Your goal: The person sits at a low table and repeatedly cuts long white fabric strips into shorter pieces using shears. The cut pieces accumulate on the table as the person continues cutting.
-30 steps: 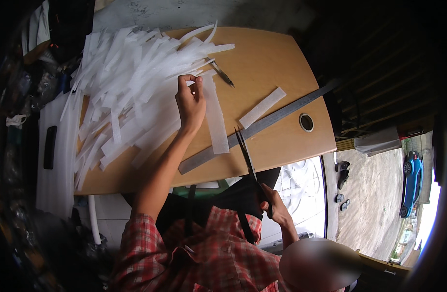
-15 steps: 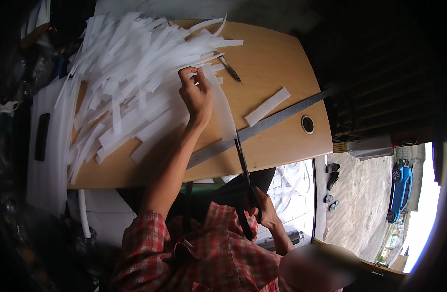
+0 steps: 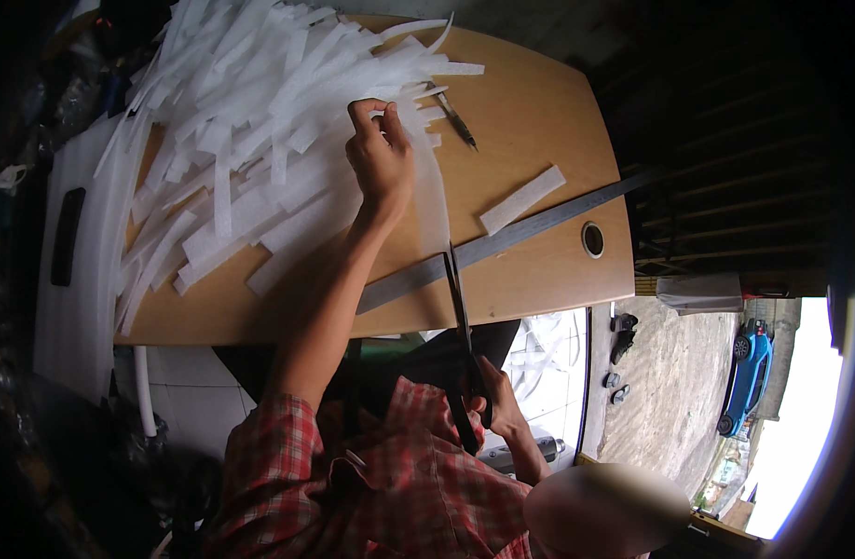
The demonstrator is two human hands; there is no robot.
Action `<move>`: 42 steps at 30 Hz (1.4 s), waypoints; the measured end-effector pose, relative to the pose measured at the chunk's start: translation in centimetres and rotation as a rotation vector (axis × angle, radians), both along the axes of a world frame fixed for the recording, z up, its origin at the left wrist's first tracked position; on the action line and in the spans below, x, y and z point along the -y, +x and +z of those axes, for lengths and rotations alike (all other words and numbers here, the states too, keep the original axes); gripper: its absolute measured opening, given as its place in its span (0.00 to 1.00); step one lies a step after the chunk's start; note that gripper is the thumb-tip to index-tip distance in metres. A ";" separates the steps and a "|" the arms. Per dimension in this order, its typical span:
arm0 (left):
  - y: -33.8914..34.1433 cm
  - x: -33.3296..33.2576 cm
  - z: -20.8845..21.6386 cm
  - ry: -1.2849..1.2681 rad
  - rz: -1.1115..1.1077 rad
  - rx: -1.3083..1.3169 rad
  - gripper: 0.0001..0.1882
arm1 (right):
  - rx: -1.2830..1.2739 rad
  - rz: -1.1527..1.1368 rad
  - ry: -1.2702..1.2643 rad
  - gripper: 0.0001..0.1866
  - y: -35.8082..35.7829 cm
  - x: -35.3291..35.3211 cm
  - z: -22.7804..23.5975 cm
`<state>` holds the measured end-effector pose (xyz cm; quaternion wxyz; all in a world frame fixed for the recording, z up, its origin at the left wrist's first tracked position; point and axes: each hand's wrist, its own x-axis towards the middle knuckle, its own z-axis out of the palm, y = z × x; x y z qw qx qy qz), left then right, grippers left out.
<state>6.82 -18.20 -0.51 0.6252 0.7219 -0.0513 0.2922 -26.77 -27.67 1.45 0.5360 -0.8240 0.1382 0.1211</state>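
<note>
My left hand (image 3: 383, 154) is raised over the wooden table, thumb and fingers pinched on the upper end of a white foam strip (image 3: 431, 186). The strip hangs down at the hand's right, its lower end at the tips of the scissors (image 3: 461, 307). Those long dark scissors are gripped by their black handles in my right hand (image 3: 504, 401), below the table's near edge. Their blades stand slightly apart. A metal ruler (image 3: 530, 226) lies slantwise across the table behind the blade tips. One loose short foam strip (image 3: 522, 199) rests beside the ruler.
A large heap of white foam strips (image 3: 250, 130) covers the table's left side. A cutter knife (image 3: 455, 119) lies at its right edge. The table (image 3: 539, 102) has a round hole (image 3: 591, 239) at right. Foam sheeting (image 3: 78, 317) stands at far left.
The scissor blades have parted slightly at the tips. The strip's lower end looks narrower beside them. My left hand still pinches it, and the whole view has shifted a little.
</note>
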 end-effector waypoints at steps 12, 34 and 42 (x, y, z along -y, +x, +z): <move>-0.2 -0.3 0.2 0.041 -0.031 -0.089 0.07 | -0.028 0.044 -0.070 0.49 -0.1 0.3 -0.3; -0.5 0.1 -0.2 0.094 -0.038 -0.037 0.07 | 0.022 0.050 -0.057 0.50 -0.7 1.1 -2.4; -1.8 1.1 -0.1 0.090 -0.094 0.016 0.07 | 0.043 -0.032 -0.018 0.50 1.5 0.7 -1.8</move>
